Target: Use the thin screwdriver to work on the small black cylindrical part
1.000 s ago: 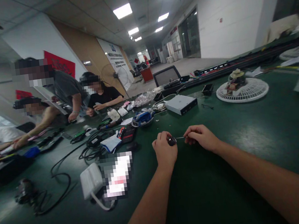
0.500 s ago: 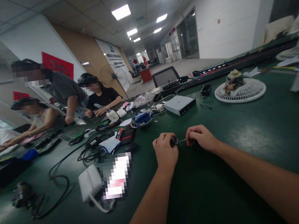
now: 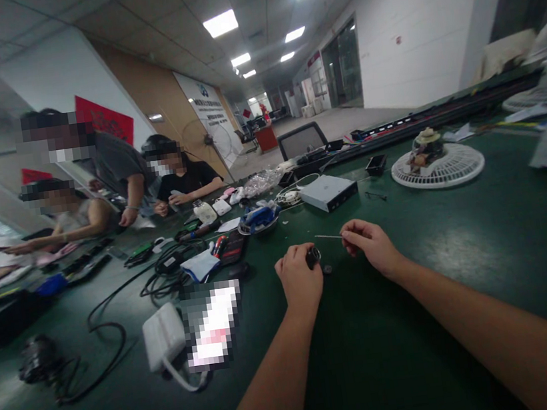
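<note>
My left hand [image 3: 299, 275] is closed around a small black cylindrical part [image 3: 313, 257], whose round open end faces right. My right hand [image 3: 365, 243] pinches a thin metal rod [image 3: 329, 236], which points left; its tip is apart from the black part. Whether the rod is a screwdriver bit or a pick, I cannot tell. On the table just right of my left hand lies a small dark grey piece [image 3: 328, 269], too small to name.
A grey metal box [image 3: 329, 192] stands ahead, with a white fan grille and motor [image 3: 437, 164] to its right. Leftward lie a computer mouse [image 3: 238, 270], a blurred phone [image 3: 218, 323], a white power bank [image 3: 164, 335] and black cables [image 3: 117, 320]. Several people sit or stand at the left.
The rod has come out of the black part's end and moved up with my right hand. The small dark piece now shows on the table. My left hand has shifted slightly left.
</note>
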Tool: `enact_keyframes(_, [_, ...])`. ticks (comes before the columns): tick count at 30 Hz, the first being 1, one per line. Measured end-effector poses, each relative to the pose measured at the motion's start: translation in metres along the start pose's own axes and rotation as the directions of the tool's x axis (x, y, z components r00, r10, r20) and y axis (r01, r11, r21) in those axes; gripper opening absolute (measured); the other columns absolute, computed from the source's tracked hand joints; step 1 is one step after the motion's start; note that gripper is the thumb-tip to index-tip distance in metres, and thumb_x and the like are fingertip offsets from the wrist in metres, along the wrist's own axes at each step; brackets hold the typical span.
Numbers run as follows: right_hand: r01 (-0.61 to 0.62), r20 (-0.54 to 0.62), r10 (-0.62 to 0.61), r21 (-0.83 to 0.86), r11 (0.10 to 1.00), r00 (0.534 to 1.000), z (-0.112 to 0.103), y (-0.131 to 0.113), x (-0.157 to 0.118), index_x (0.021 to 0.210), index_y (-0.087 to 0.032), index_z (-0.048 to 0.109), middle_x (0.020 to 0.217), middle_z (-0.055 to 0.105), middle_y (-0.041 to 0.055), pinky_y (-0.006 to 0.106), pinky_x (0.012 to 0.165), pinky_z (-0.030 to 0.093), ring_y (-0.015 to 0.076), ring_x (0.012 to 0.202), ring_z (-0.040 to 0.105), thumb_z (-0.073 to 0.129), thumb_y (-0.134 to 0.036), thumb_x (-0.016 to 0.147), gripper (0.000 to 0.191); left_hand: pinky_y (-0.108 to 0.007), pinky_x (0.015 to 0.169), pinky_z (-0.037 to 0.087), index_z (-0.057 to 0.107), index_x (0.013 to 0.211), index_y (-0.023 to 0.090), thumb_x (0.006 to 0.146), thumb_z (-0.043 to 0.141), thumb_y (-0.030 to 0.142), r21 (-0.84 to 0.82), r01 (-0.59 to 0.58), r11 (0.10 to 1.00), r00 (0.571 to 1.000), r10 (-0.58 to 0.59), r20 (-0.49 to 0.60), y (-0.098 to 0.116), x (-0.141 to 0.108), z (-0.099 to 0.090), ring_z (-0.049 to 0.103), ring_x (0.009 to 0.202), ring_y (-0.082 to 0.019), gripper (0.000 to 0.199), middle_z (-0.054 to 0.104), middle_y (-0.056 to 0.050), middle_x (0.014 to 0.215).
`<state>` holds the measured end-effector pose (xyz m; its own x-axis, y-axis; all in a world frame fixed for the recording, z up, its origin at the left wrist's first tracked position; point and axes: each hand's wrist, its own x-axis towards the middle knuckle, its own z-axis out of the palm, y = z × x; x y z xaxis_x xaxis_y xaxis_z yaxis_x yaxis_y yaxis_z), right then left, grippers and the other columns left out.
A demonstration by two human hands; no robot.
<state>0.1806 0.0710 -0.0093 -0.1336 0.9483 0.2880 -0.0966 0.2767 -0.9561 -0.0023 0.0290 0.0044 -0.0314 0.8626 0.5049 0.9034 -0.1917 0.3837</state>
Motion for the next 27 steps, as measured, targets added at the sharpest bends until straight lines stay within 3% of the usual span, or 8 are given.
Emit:
enact_keyframes(3, [-0.007,0.023,0.009,-0.055,0.998,1.000,0.001,0.003,0.002,0.107,-0.019,0.059,0.085,0.065,0.0023,0.026,0.051,0.047,0.0143,0.063,0.060,0.059,-0.045,0.088,0.032,-0.045,0.099,0.035,0.067,0.111,0.029,0.082,0.064,0.012,0.043,0.024,0.999,1.000,-0.024,0.004,-0.001,-0.001,0.002,0.060,0.107,-0.025,0.034,0.067,-0.004,0.112])
enact_keyframes(5, [-0.022,0.081,0.031,-0.111,0.994,0.996,0.003,0.003,0.000,0.115,-0.018,0.059,0.083,0.067,0.0029,0.026,0.048,0.046,0.0148,0.059,0.061,0.049,-0.048,0.094,0.038,-0.046,0.099,0.035,0.066,0.114,0.030,0.083,0.063,0.015,0.067,0.038,0.997,0.999,-0.039,0.023,-0.003,-0.001,0.004,0.060,0.107,-0.026,0.035,0.067,-0.005,0.112])
enact_keyframes(9, [0.025,0.206,0.032,-0.265,0.964,0.978,0.006,-0.002,-0.006,0.102,-0.019,0.066,0.063,0.064,-0.0012,0.028,0.054,0.046,0.0161,0.055,0.061,0.047,-0.045,0.097,0.032,-0.049,0.097,0.035,0.064,0.120,0.030,0.087,0.060,0.021,0.109,0.038,0.993,0.997,-0.045,0.061,-0.007,-0.001,0.010,0.060,0.106,-0.028,0.035,0.067,-0.007,0.114])
enact_keyframes(12, [0.114,0.250,-0.019,-0.373,0.921,0.968,0.009,-0.005,-0.010,0.099,-0.022,0.065,0.080,0.070,-0.0005,0.031,0.072,0.048,0.0178,0.074,0.065,0.066,-0.035,0.087,0.017,-0.050,0.098,0.035,0.062,0.125,0.027,0.087,0.062,0.027,0.140,0.036,0.990,0.996,-0.047,0.081,-0.008,-0.001,0.013,0.058,0.111,-0.031,0.038,0.066,-0.009,0.119])
enact_keyframes(16, [0.205,0.304,-0.056,-0.485,0.851,0.951,0.011,-0.005,-0.013,0.100,-0.025,0.064,0.099,0.069,0.0013,0.035,0.082,0.044,0.0217,0.091,0.063,0.080,-0.025,0.072,0.032,-0.051,0.099,0.034,0.060,0.130,0.023,0.085,0.064,0.035,0.198,0.064,0.978,0.993,-0.083,0.089,-0.009,-0.001,0.015,0.055,0.115,-0.033,0.046,0.065,-0.013,0.123])
enact_keyframes(21, [0.264,0.338,-0.076,-0.555,0.789,0.938,0.011,-0.007,-0.015,0.096,-0.025,0.064,0.097,0.067,0.0020,0.036,0.081,0.041,0.0230,0.091,0.060,0.077,-0.021,0.074,0.026,-0.052,0.100,0.034,0.057,0.131,0.019,0.087,0.062,0.036,0.228,0.083,0.970,0.990,-0.106,0.089,-0.009,-0.001,0.015,0.054,0.117,-0.034,0.048,0.063,-0.015,0.125])
enact_keyframes(27, [0.266,0.344,-0.089,-0.512,0.817,0.935,0.012,-0.009,-0.015,0.092,-0.025,0.060,0.085,0.066,-0.0027,0.030,0.070,0.044,0.0174,0.076,0.060,0.073,-0.014,0.073,0.025,-0.051,0.100,0.033,0.062,0.122,0.021,0.088,0.061,0.038,0.233,0.111,0.966,0.987,-0.135,0.089,-0.006,-0.002,0.012,0.053,0.117,-0.033,0.038,0.064,-0.013,0.123])
